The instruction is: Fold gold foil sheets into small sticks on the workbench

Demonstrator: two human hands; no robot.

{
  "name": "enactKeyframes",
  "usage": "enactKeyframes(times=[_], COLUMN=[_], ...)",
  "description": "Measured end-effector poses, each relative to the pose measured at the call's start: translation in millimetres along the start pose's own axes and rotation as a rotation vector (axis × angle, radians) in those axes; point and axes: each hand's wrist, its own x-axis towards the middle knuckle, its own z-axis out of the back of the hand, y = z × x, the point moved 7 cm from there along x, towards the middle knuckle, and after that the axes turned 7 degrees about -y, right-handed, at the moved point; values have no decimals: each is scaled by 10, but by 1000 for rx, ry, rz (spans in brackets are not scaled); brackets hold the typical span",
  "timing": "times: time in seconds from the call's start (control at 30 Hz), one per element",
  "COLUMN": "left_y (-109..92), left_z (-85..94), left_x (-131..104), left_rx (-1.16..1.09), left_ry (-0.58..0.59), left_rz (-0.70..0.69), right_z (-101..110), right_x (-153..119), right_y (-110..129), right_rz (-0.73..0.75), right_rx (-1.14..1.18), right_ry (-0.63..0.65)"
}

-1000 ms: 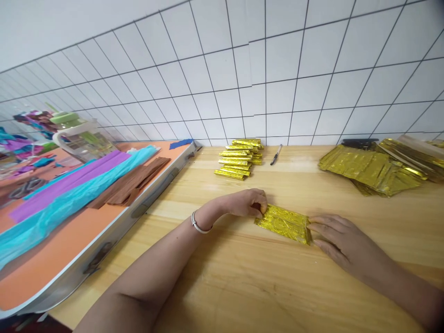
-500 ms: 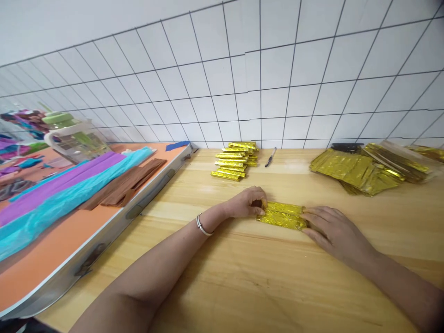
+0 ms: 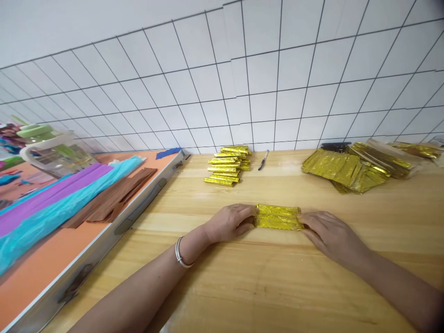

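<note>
A sheet of gold foil paper [image 3: 278,221] lies on the wooden table [image 3: 222,291] in front of me, with a crease or folded edge running along its length. My left hand [image 3: 231,223] pinches its left end, the fingertips partly hidden behind the hand. At the right end, my right hand [image 3: 328,233] grips the foil between thumb and fingers. Behind my left hand is a pile of narrow folded gold foil strips [image 3: 227,166]. A stack of flat gold foil sheets [image 3: 342,169] rests farther back on the right.
A pen [image 3: 263,160] lies by the tiled wall [image 3: 263,74]. On the left, an orange-topped surface [image 3: 62,259] with a raised edge holds purple crepe paper [image 3: 58,196], blue crepe paper [image 3: 76,208], brown crepe paper [image 3: 114,196] and a green-lidded clear container [image 3: 58,150].
My left hand has shifted from the foil's upper left corner down to the middle of its left end. My right hand keeps its hold. The view has turned slightly.
</note>
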Motion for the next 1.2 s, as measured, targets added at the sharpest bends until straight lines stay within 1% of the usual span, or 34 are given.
enactKeyframes(times=[0.1, 0.17, 0.33, 0.4, 0.5, 0.6, 0.73, 0.8, 0.93, 1.03, 1.2], left_y=[-63, -81, -73, -104, -159, -166, -127, -116, -122, -128, -143], left_z=[31, 43, 9, -9, -15, -13, -9, -13, -19, -12, -16], left_x=[3, 14, 4, -5, -6, 4, 7, 3, -3, -4, -7], left_rx=[6, 25, 99, 136, 156, 135, 111, 100, 92, 90, 115], left_ry=[31, 32, 15, 5, -11, -11, -17, -14, -1, -5, -5], left_rz=[-60, -91, -102, -137, -173, -135, -59, -49, -70, -85, -117], right_z=[2, -5, -21, -22, -14, -3, 4, 6, 7, -11, -36], right_x=[-9, -19, -37, -37, -35, -37, -44, -48, -50, -53, -49], right_y=[1, 6, 46, 47, 14, 9, 13, 6, 41, 64, 99], right_rz=[23, 39, 89, 80, 12, -25, -55, -66, 16, 70, 87], right_rx=[15, 2, -4, 1, 4, 14, 29, 26, 5, -20, -73], right_ry=[-10, -18, -21, -14, -6, -11, -20, -26, -30, -5, 28])
